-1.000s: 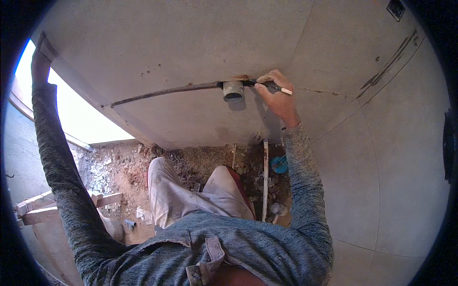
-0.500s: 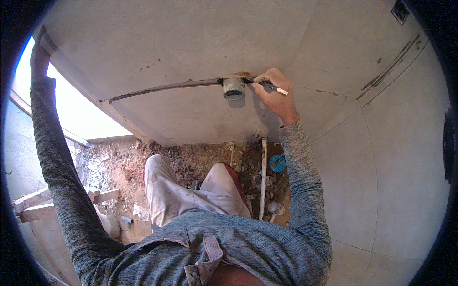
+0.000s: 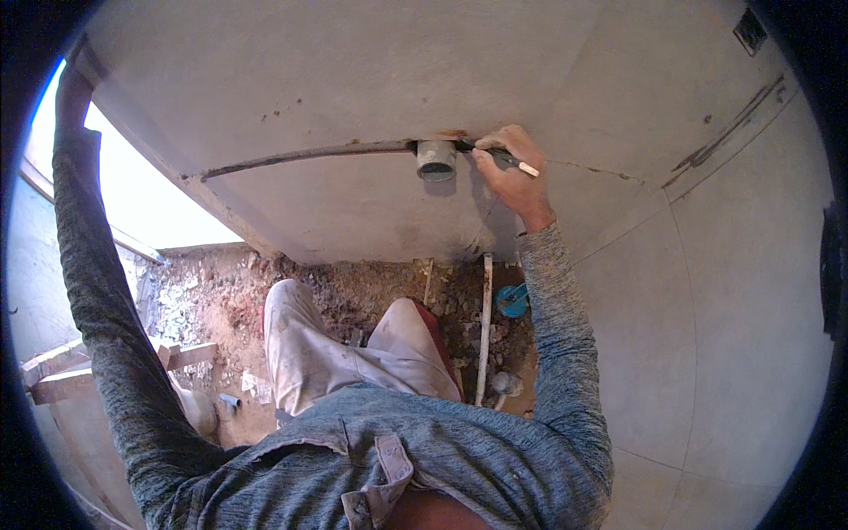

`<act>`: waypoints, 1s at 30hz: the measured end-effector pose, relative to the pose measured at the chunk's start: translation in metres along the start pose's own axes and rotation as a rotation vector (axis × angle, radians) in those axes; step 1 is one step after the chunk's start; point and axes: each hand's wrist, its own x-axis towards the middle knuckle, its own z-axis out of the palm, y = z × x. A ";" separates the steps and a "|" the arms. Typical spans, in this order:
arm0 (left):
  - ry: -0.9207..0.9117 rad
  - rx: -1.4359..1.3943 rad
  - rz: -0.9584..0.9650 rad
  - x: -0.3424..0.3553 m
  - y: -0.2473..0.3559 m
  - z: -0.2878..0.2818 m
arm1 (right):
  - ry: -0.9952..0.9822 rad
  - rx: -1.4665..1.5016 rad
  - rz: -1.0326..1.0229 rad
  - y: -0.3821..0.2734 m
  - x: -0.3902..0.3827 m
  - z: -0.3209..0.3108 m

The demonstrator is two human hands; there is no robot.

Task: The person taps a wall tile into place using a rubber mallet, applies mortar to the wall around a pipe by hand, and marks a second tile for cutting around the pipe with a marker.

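My right hand [image 3: 511, 172] is closed on a slim dark tool [image 3: 502, 156] with a pale end; its exact kind is hard to make out. The tool's dark tip reaches the wall just right of a short grey pipe stub [image 3: 436, 161]. This stub sticks out of the plastered wall [image 3: 424, 71], and a dark groove [image 3: 300, 160] runs left from it. Reddish-brown patches mark the plaster above the pipe. At the upper left, my left hand [image 3: 74, 97] is raised against the wall's edge beside the bright opening. Its fingers are mostly hidden in shadow.
Below me is rough, rubble-strewn ground [image 3: 221, 300]. A white pipe [image 3: 485, 331] stands near a blue round object [image 3: 511, 301]. Wooden boards [image 3: 62, 386] lie at the left. A dark square box [image 3: 750, 33] is set into the wall at upper right.
The view has shifted slightly. My right hand and the tool stay beside the pipe stub with hardly any movement; my left hand remains at the wall's edge.
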 end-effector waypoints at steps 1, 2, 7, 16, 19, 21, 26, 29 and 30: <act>0.001 0.000 0.000 0.000 0.000 0.001 | 0.003 0.000 -0.005 -0.001 0.000 0.000; 0.001 0.001 0.004 0.002 0.000 0.000 | 0.005 0.000 -0.010 -0.001 0.001 -0.001; 0.005 0.009 0.012 0.005 0.000 0.000 | 0.018 -0.011 -0.053 0.002 0.000 -0.001; 0.008 0.018 0.017 0.005 -0.003 0.000 | -0.007 -0.032 -0.036 0.001 0.000 -0.001; 0.011 0.023 0.020 0.004 -0.005 -0.001 | -0.014 -0.026 -0.036 0.001 0.000 -0.001; 0.010 0.025 0.023 0.003 -0.006 -0.001 | -0.012 -0.030 -0.039 0.002 0.000 -0.001; 0.011 0.029 0.024 0.002 -0.007 -0.004 | -0.013 -0.057 -0.011 0.001 0.000 0.000; 0.015 0.033 0.020 -0.001 -0.008 -0.004 | -0.031 -0.068 -0.046 0.006 -0.002 0.001; 0.014 0.034 0.019 -0.001 -0.009 -0.004 | -0.033 -0.067 -0.055 0.006 -0.002 0.001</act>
